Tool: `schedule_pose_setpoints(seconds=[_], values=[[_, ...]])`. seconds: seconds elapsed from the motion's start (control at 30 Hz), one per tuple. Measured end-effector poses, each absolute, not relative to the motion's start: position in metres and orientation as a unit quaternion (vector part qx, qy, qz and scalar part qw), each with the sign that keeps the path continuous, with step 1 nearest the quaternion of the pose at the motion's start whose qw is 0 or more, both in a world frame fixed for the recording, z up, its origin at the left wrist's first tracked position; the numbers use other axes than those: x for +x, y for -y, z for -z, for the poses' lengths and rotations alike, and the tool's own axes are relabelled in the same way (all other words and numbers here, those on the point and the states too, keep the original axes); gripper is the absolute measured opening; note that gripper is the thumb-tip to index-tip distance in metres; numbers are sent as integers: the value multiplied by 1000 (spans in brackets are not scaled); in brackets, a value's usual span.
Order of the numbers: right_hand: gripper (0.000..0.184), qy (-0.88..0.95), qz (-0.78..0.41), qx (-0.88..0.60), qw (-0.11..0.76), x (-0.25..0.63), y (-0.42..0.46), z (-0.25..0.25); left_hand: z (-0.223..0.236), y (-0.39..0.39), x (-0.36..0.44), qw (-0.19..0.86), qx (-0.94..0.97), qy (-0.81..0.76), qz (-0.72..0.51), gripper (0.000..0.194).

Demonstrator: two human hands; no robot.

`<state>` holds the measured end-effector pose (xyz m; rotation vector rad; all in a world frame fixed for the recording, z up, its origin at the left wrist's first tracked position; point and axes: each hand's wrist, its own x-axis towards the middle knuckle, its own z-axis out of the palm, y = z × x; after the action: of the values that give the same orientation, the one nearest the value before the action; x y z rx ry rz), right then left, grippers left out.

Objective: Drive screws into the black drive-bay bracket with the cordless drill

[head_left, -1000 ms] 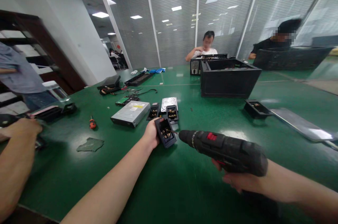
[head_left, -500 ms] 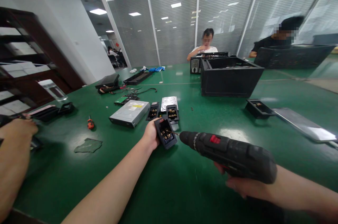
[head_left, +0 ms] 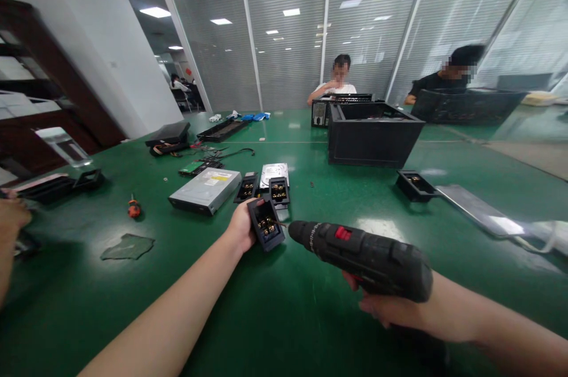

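My left hand (head_left: 244,226) is closed around the near-left side of a black rectangular box (head_left: 266,224) with brass-coloured terminals inside, held tilted above the green table. My right hand (head_left: 377,300) wraps round the grip of a black cordless drill (head_left: 359,255) with a red switch. The drill's thin bit (head_left: 279,222) points left and reaches the open face of the box; whether it touches a terminal I cannot tell. Just behind the box lie two similar black boxes, one on the left (head_left: 246,188) and one on the right (head_left: 279,190), beside a silver hard drive (head_left: 274,174).
Left of the box are a silver optical drive (head_left: 206,190), an orange screwdriver (head_left: 134,207) and a glass shard (head_left: 128,247). Another person's hand (head_left: 12,214) is at the left edge. A black computer case (head_left: 373,137), another terminal box (head_left: 416,186) and a phone-like slab (head_left: 477,209) lie right.
The whole view has shifted a little to the right. The drill bit stays at the black box, and both my hands keep their hold. The other person's arm at left shows less.
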<state>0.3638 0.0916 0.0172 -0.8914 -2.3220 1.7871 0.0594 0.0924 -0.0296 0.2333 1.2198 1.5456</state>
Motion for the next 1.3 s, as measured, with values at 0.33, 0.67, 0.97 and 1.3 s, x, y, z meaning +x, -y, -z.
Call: schedule_pose_setpoints(seconds=[0.33, 0.67, 0.97, 1.3], values=[[21, 732, -615, -290, 38, 365, -97, -10, 28, -92, 58, 555, 100, -512, -648, 19], [19, 728, -624, -280, 47, 366, -95, -13, 26, -91, 62, 553, 122, -504, -652, 15], [17, 692, -667, -265, 72, 363, -101, -17, 33, -94, 60, 545, 150, -496, -659, 11], [20, 754, -576, -312, 31, 366, -89, -18, 31, -92, 54, 582, 117, -509, -624, 15]])
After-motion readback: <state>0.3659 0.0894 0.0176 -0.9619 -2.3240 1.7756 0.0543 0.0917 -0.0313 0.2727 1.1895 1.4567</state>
